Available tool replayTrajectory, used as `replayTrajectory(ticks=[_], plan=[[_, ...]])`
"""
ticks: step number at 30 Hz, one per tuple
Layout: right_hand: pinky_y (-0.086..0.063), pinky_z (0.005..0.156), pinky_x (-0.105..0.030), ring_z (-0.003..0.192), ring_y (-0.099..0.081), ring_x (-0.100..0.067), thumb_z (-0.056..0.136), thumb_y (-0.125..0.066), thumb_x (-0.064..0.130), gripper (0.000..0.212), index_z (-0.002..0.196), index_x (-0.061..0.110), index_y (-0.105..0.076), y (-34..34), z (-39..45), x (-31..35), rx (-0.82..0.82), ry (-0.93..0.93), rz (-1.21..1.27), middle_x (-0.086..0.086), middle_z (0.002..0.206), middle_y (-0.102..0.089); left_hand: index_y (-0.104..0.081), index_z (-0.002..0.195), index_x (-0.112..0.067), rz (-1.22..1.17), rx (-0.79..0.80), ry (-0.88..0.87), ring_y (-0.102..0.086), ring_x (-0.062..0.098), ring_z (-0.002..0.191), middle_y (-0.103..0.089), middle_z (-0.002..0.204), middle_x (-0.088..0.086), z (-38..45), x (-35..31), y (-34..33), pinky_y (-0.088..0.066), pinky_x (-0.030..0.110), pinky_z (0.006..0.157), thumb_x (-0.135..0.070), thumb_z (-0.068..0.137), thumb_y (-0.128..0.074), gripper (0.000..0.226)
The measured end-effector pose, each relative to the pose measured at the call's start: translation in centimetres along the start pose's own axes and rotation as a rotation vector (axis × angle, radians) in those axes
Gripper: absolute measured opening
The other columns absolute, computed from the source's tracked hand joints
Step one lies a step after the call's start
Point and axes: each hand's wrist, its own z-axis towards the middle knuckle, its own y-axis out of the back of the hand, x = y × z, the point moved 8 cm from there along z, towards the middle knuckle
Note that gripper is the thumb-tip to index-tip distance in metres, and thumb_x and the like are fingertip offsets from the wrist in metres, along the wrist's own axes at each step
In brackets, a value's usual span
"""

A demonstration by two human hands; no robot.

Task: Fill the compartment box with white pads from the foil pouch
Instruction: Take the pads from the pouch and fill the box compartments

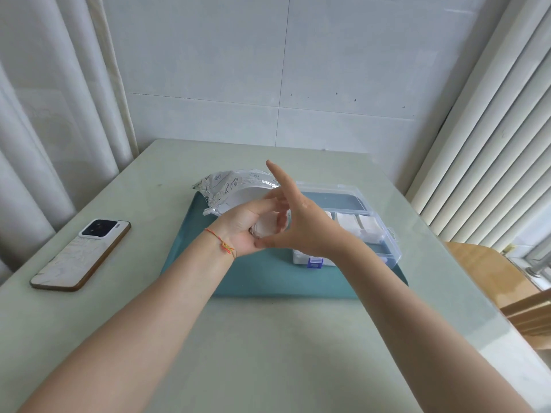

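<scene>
A silver foil pouch (231, 186) lies at the back left of a teal mat (268, 281), its mouth facing me. A clear compartment box (369, 228) with a blue latch stands open on the mat's right; white pads fill some of its compartments. My left hand (247, 222) is raised over the mat and curls round a small stack of white pads (267, 226). My right hand (301, 225) meets it from the right, thumb and lower fingers at the stack, index finger pointing straight up. Both hands hide part of the box.
A phone (80, 253) lies face down on the pale green table (268, 353), left of the mat. Curtains hang at the left, a ribbed radiator at the right. A wooden chair (501, 281) stands by the table's right edge.
</scene>
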Motion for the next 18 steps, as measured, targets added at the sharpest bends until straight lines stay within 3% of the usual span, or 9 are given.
replayTrajectory(ticks=[3, 5, 8, 10, 12, 14, 16, 18], plan=[[-0.047, 0.081, -0.022, 0.084, -0.053, -0.01, 0.067, -0.087, 0.019, 0.121, 0.154, 0.039, -0.006, -0.8, 0.3, 0.2, 0.026, 0.012, -0.042, 0.003, 0.104, -0.056, -0.062, 0.077, -0.021, 0.029, 0.002, -0.006, -0.045, 0.007, 0.065, -0.047, 0.071, -0.005, 0.0, 0.0, 0.5, -0.036, 0.02, 0.063, -0.015, 0.083, -0.065, 0.009], [-0.047, 0.078, -0.024, 0.085, -0.055, -0.012, 0.07, -0.085, 0.018, 0.114, 0.154, 0.039, -0.01, -0.7, 0.4, 0.2, 0.007, 0.0, -0.062, 0.001, 0.096, -0.055, -0.067, 0.084, -0.021, -0.014, 0.037, 0.021, -0.049, 0.008, 0.071, -0.054, 0.077, -0.006, -0.2, 0.0, 0.6, -0.043, 0.021, 0.064, -0.018, 0.077, -0.071, 0.009], [-0.047, 0.083, -0.026, 0.098, -0.058, -0.024, 0.073, -0.083, 0.019, 0.109, 0.153, 0.039, -0.012, -0.3, 0.7, -0.4, -0.014, -0.032, -0.084, 0.002, 0.113, -0.054, -0.073, 0.087, -0.025, -0.075, 0.052, 0.039, -0.055, 0.009, 0.076, -0.062, 0.083, -0.008, -0.5, -0.1, 0.7, -0.05, 0.025, 0.069, -0.017, 0.072, -0.072, 0.017], [-0.05, 0.081, -0.029, 0.094, -0.059, -0.027, 0.071, -0.083, 0.02, 0.11, 0.153, 0.041, -0.011, -0.6, 0.8, -0.4, 0.021, -0.031, -0.085, 0.003, 0.12, -0.051, -0.071, 0.087, -0.026, -0.063, 0.069, 0.019, -0.058, 0.009, 0.074, -0.062, 0.08, -0.007, -0.8, -0.2, 0.4, -0.051, 0.022, 0.064, -0.014, 0.08, -0.067, 0.015], [-0.053, 0.08, -0.031, 0.091, -0.06, -0.022, 0.07, -0.084, 0.021, 0.11, 0.151, 0.044, -0.013, -1.0, 0.8, -0.2, 0.044, -0.027, -0.085, 0.003, 0.12, -0.052, -0.069, 0.078, -0.022, -0.007, 0.092, -0.013, -0.059, 0.007, 0.062, -0.06, 0.065, -0.005, -0.9, -0.4, 0.1, -0.05, 0.018, 0.054, -0.011, 0.089, -0.057, 0.02], [-0.049, 0.08, -0.027, 0.091, -0.057, -0.012, 0.071, -0.083, 0.02, 0.107, 0.151, 0.041, -0.016, -0.8, 0.8, -0.1, 0.023, -0.045, -0.091, 0.003, 0.115, -0.053, -0.068, 0.074, -0.023, 0.066, 0.1, -0.011, -0.054, 0.006, 0.053, -0.052, 0.055, -0.006, -1.0, -0.2, -0.1, -0.048, 0.019, 0.056, -0.01, 0.091, -0.053, 0.027], [-0.046, 0.084, -0.029, 0.091, -0.052, -0.012, 0.071, -0.082, 0.021, 0.105, 0.152, 0.037, -0.018, -0.5, 0.9, -0.1, -0.01, -0.055, -0.128, 0.002, 0.113, -0.05, -0.062, 0.085, -0.025, 0.123, 0.118, -0.006, -0.056, 0.008, 0.054, -0.054, 0.055, -0.007, -1.1, 0.0, -0.3, -0.049, 0.024, 0.065, -0.009, 0.094, -0.05, 0.022], [-0.044, 0.094, -0.035, 0.101, -0.047, -0.016, 0.068, -0.085, 0.029, 0.108, 0.152, 0.039, -0.017, -0.3, 0.9, -0.1, 0.009, -0.082, -0.163, 0.003, 0.116, -0.045, -0.059, 0.09, -0.021, 0.146, 0.118, -0.007, -0.057, 0.008, 0.055, -0.056, 0.06, -0.005, -1.1, 0.0, -0.6, -0.052, 0.023, 0.06, -0.01, 0.095, -0.049, 0.016]])
